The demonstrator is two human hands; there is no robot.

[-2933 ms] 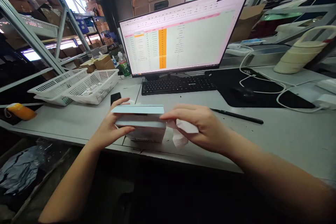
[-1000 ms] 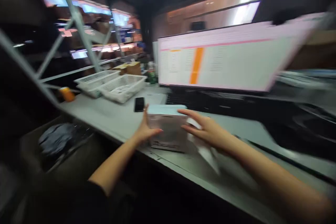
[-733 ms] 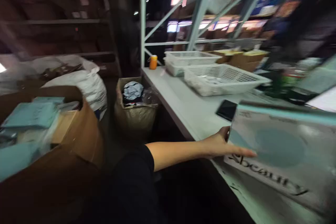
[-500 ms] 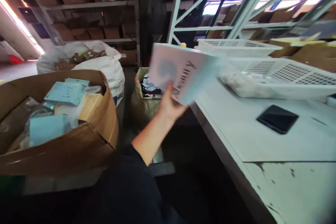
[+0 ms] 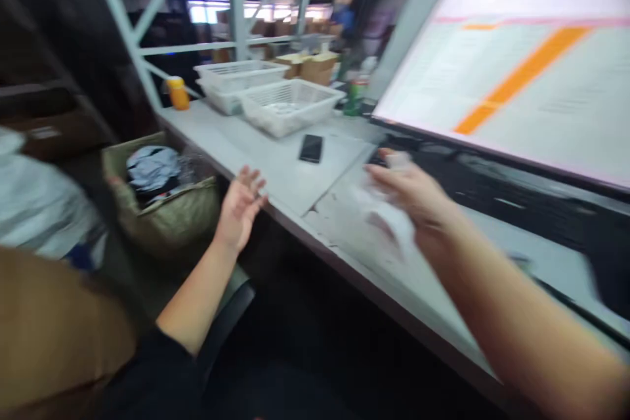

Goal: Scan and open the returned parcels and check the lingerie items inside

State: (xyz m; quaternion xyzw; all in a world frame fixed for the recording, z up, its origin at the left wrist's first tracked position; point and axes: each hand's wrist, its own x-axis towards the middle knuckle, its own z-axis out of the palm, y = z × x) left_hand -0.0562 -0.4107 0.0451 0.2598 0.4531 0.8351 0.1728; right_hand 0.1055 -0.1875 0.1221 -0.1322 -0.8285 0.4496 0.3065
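Note:
My left hand (image 5: 239, 210) is raised beside the table's front edge, palm up with fingers spread and nothing in it. Over the table, my right hand (image 5: 411, 190) is closed, with thumb and fingers together. A thin white sheet or film (image 5: 396, 223), smeared by motion, hangs from it; its exact kind cannot be made out. A black phone-like slab (image 5: 311, 148) lies flat on the table between the two hands, farther back.
White plastic baskets (image 5: 290, 108) stand at the table's back, near an orange-yellow container (image 5: 177, 93). A large lit monitor (image 5: 531, 72) is on the right. Left of the table is a greenish sack (image 5: 182, 216) holding cloth-like items. A brown carton (image 5: 54, 335) fills the lower left.
My view has swung right, bringing in the monitor and my right hand. The light-blue printed package has left my left hand and is out of view; that hand is now open.

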